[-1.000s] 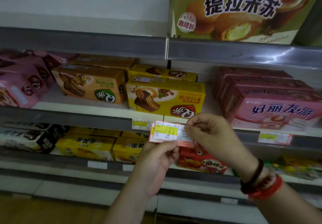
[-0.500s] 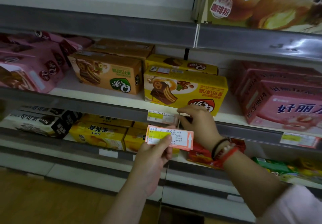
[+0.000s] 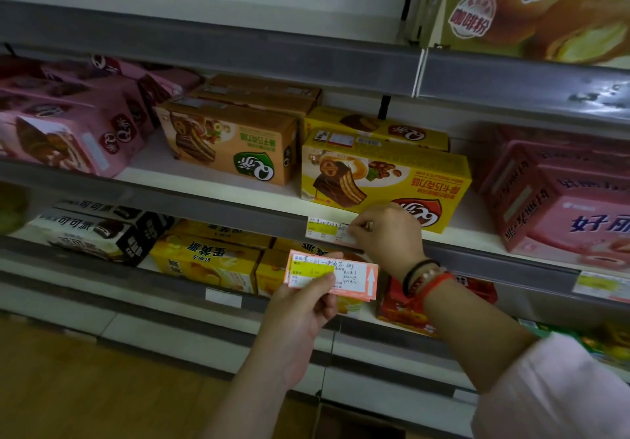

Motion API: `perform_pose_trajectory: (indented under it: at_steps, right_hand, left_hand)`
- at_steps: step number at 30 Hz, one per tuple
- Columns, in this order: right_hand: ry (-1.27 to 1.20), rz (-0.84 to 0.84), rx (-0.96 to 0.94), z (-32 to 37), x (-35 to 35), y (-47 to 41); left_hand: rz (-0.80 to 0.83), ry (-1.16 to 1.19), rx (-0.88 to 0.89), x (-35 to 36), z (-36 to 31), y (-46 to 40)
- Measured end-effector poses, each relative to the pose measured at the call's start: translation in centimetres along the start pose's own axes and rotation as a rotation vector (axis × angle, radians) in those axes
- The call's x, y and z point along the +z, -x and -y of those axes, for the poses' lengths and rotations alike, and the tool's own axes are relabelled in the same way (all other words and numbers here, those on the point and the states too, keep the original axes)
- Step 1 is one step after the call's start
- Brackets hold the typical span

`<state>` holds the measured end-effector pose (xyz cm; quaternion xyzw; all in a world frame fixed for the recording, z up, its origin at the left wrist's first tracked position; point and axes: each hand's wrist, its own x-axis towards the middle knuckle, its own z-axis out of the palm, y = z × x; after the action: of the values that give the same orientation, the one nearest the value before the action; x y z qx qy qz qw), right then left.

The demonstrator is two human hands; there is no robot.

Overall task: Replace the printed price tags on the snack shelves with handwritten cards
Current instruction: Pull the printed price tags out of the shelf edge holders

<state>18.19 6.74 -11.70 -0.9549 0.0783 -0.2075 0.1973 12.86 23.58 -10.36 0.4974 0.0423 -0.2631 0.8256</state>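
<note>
My left hand (image 3: 300, 312) holds a small stack of pink-edged handwritten cards (image 3: 344, 276) by its left end, thumb on the front, just below the middle shelf rail (image 3: 191, 205). My right hand (image 3: 385, 237) is at the rail, its fingertips pinching the right end of a price tag (image 3: 324, 230) with a yellow patch that sits in the rail strip. That tag lies under a yellow cake box (image 3: 385, 179). The tag's right part is hidden by my fingers.
An orange cake box (image 3: 228, 141) and pink bags (image 3: 64, 131) stand left of the yellow box; pink boxes (image 3: 559, 196) stand to its right. Another printed tag (image 3: 600, 285) sits on the rail far right. The lower shelf holds yellow, black and red boxes. A wooden floor lies below.
My right hand left the card stack and moved up to the tag in the shelf rail. My left hand lowered the stack slightly. The view shifted left and closer.
</note>
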Motion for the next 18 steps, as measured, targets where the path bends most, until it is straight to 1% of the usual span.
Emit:
perform_pose_trajectory:
  at_steps: [2, 4, 5, 7, 8, 9, 10, 12, 13, 15, 18]
  right_hand:
    - [0.023, 0.005, -0.014, 0.1, -0.1, 0.1]
    - [-0.039, -0.022, 0.057, 0.1, -0.6, -0.1]
    - [-0.154, -0.051, 0.139, 0.1, -1.1, -0.3]
    - [-0.557, -0.044, 0.343, 0.5, -3.0, -0.6]
    - [-0.753, 0.025, 0.417, 0.7, -4.2, -0.5]
    - [-0.881, 0.14, 0.455, 0.8, -5.5, -0.2]
    - [-0.938, 0.271, 0.458, 0.9, -6.6, 0.4]
    - [-0.963, 0.479, 0.387, 0.8, -8.5, 1.7]
    - [-0.949, 0.536, 0.341, 0.8, -9.1, 2.4]
    - [-0.879, 0.574, 0.279, 0.6, -10.0, 3.5]
    - [-0.711, 0.552, 0.251, 0.1, -10.9, 4.9]
  left_hand:
    - [0.012, -0.005, -0.003, -0.1, 0.0, 0.0]
    - [0.016, -0.009, -0.004, -0.1, -0.1, -0.1]
    - [0.017, -0.01, -0.005, -0.1, -0.1, -0.1]
    - [0.01, -0.008, -0.008, -0.1, 0.1, -0.2]
    - [0.009, -0.006, -0.009, -0.1, 0.1, -0.3]
    - [0.016, -0.011, -0.008, 0.0, 0.2, -0.4]
    - [0.03, -0.021, -0.009, 0.2, 0.3, -0.4]
    - [0.057, -0.047, -0.02, 0.7, 0.6, -0.5]
    - [0.071, -0.056, -0.027, 1.0, 0.7, -0.5]
    - [0.127, -0.08, -0.026, 1.7, 1.0, -0.5]
    - [0.208, -0.112, -0.019, 3.2, 1.6, -0.2]
